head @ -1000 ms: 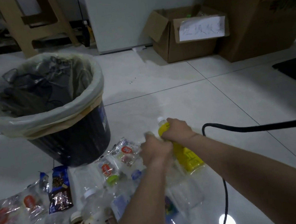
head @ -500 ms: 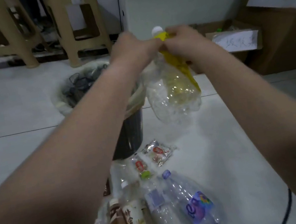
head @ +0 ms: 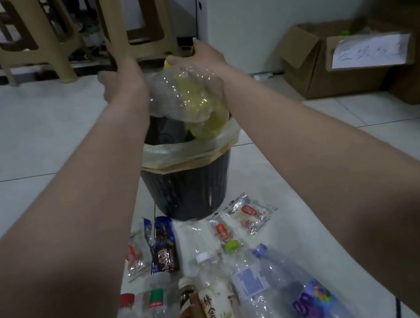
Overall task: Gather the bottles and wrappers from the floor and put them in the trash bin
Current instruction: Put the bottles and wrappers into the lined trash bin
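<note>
Above the mouth of the black trash bin (head: 188, 186), which has a pale liner, my left hand (head: 123, 81) grips a crumpled clear bottle (head: 166, 94). My right hand (head: 201, 56) grips a yellow-labelled bottle (head: 204, 110) by its top. Both bottles hang bottom-down, and their lower ends reach the bin's opening. On the floor in front of the bin lie clear snack wrappers (head: 250, 215) and a dark chocolate wrapper (head: 163, 247). Nearer to me lies a row of several bottles, among them a white-labelled one (head: 214, 308) and a purple-labelled one (head: 306, 299).
Two beige plastic stools (head: 24, 36) stand behind the bin, next to a white cabinet (head: 261, 1). An open cardboard box (head: 339, 66) with a paper sign sits at the right. A black cable (head: 397, 310) lies at the lower right on the tiled floor.
Both hands lifted the two bottles off the floor and carried them over to the bin. The bottles now hang lower, at the bin's opening.
</note>
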